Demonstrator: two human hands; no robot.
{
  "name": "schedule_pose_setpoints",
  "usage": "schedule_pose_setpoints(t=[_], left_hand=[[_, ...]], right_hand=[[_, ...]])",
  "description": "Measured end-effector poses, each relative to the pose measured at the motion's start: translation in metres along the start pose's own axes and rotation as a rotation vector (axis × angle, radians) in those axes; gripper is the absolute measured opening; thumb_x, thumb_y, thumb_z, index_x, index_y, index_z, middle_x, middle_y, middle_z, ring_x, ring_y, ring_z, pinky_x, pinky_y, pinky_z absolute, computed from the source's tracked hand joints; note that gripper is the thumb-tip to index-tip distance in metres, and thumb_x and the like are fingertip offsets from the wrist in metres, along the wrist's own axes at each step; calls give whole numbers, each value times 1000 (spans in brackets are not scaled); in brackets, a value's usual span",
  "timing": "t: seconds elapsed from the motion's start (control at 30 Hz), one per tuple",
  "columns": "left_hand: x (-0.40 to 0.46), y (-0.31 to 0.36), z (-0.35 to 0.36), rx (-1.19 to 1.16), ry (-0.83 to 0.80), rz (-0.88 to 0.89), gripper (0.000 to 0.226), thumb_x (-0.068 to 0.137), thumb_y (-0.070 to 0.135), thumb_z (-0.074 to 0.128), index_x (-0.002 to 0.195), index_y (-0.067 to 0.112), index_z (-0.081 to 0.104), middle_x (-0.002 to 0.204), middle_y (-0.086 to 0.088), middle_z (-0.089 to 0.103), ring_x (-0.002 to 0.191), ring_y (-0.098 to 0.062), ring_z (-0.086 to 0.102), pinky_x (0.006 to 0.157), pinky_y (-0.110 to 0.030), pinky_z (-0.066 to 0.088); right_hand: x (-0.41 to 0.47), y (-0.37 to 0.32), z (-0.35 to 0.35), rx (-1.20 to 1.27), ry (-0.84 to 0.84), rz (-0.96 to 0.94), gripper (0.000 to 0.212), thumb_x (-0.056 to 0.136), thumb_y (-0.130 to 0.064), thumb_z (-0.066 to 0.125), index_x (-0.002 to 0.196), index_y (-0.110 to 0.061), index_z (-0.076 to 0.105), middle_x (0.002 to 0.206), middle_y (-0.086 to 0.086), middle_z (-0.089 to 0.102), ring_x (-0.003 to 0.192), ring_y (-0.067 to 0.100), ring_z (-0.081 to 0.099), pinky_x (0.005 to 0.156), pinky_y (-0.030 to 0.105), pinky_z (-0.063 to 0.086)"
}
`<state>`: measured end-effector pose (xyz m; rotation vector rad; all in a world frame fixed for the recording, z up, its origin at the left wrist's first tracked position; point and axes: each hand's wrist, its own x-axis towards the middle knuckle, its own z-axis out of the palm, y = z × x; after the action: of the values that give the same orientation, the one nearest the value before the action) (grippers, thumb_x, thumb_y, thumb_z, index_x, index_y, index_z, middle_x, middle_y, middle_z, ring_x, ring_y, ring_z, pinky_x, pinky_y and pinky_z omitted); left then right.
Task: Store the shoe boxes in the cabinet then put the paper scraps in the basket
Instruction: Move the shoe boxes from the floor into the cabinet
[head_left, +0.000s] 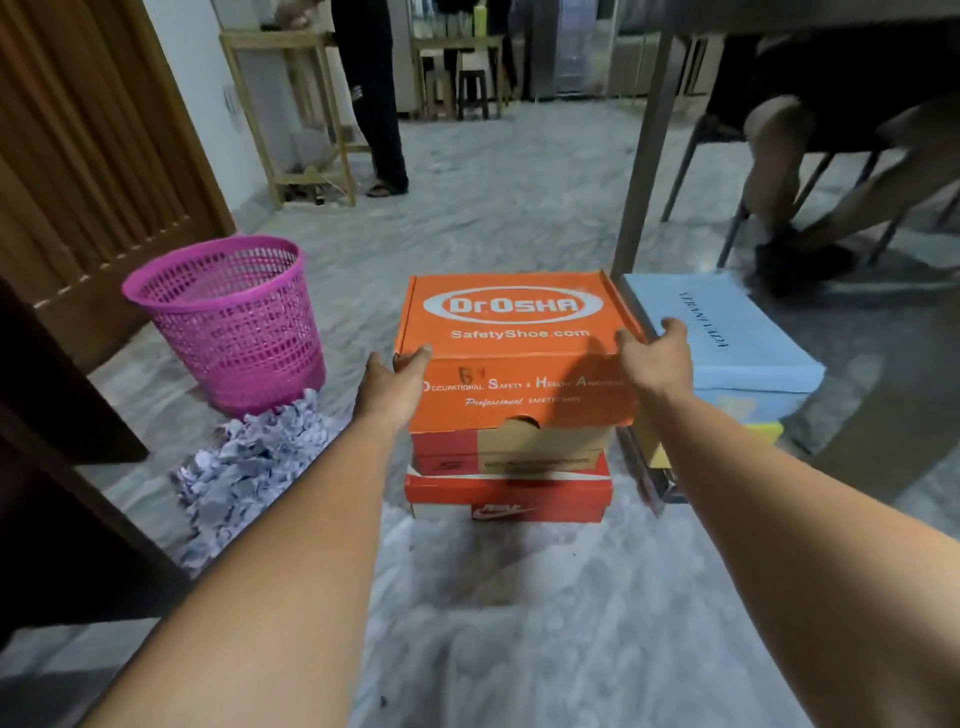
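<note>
Both bare hands press against opposite sides of an orange shoe box (511, 332), the left hand (392, 387) flat on its left edge with the thumb at the lid's corner, the right hand (655, 358) cupped over the right edge, fingers spread rather than curled; whether the box is lifted or only touched cannot be told. The orange box tops a stack at 12 o'clock from the person: under it a tan-and-red box (511, 452), and at the bottom a red box (506, 501) on the pale floor (519, 623). Just beside the stack at 2 o'clock sits a light blue box (727, 332), on top of a yellow-edged box (763, 428), close against a grey table leg (644, 171). At 10 o'clock a pink mesh basket (231, 322) stands upright, and a heap of crumpled paper scraps (249, 467) lies on the floor touching its base. A dark wooden cabinet panel (57, 467) fills the left edge at 9 o'clock. Farther off, one person stands by a wooden rack (291, 114); another sits at 2 o'clock.
</note>
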<state>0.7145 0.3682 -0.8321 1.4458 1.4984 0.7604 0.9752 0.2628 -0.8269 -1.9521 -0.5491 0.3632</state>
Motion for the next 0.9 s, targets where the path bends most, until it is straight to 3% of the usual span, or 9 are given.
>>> schedule_pose_setpoints(t=[0.13, 0.2, 0.3, 0.33, 0.4, 0.5, 0.63, 0.77, 0.9], left_hand=[[15, -9, 15, -90, -49, -5, 81, 68, 78, 63, 131, 29, 50, 120, -1, 69, 104, -28, 69, 95, -50, 56], [17, -16, 20, -146, 38, -24, 84, 62, 79, 66, 127, 27, 56, 118, -3, 69, 101, -28, 70, 93, -49, 58], [18, -25, 22, -248, 149, -95, 77, 52, 86, 64, 102, 28, 69, 110, -5, 72, 98, -31, 71, 95, -52, 56], [15, -27, 21, -247, 162, -110, 76, 53, 87, 63, 102, 29, 69, 115, -6, 71, 104, -33, 69, 99, -53, 53], [-3, -26, 21, -225, 143, -144, 79, 68, 80, 63, 127, 29, 60, 133, -11, 61, 116, -36, 62, 100, -51, 51], [-29, -22, 14, -212, 151, -136, 65, 89, 59, 64, 140, 23, 47, 133, -9, 60, 113, -33, 63, 88, -40, 52], [-74, -13, -14, -169, 158, -119, 61, 94, 54, 61, 142, 21, 42, 124, -1, 59, 108, -25, 61, 85, -34, 44], [-143, -7, -56, -250, 165, -221, 42, 92, 41, 67, 125, 22, 49, 113, 3, 66, 98, -22, 65, 80, -32, 46], [-226, -13, -114, -346, 264, -435, 28, 87, 37, 68, 108, 23, 56, 100, 2, 69, 92, -20, 67, 73, -34, 51]], right_hand=[[10, 14, 9, 99, -81, 59, 63, 88, -44, 71, 136, -7, 54, 130, 14, 67, 122, 34, 63, 109, 45, 47], [16, 25, 11, 131, -57, 97, 69, 75, -55, 73, 126, -9, 62, 123, 15, 70, 115, 35, 66, 104, 48, 51], [10, 32, 6, 223, -86, 194, 70, 55, -62, 79, 108, -19, 65, 110, 8, 73, 104, 32, 69, 97, 48, 55], [5, 32, 5, 268, -121, 222, 62, 62, -56, 82, 109, -22, 61, 109, 5, 71, 103, 30, 68, 95, 49, 55], [-3, 34, 4, 365, -189, 259, 47, 80, -38, 81, 117, -24, 55, 111, 3, 69, 101, 30, 68, 91, 56, 56], [-21, 34, -3, 423, -185, 276, 41, 82, -32, 79, 117, -26, 61, 112, 8, 73, 98, 35, 73, 87, 64, 57], [-65, 16, -25, 391, -141, 267, 34, 73, -42, 77, 103, -33, 65, 116, 16, 73, 94, 36, 71, 80, 46, 58], [-124, -9, -58, 303, -107, 248, 29, 77, -42, 72, 105, -37, 66, 114, 6, 74, 103, 29, 71, 95, 53, 56], [-199, -24, -94, 200, -125, 342, 50, 71, -46, 73, 120, -35, 67, 108, 3, 75, 106, 32, 71, 95, 60, 56]])
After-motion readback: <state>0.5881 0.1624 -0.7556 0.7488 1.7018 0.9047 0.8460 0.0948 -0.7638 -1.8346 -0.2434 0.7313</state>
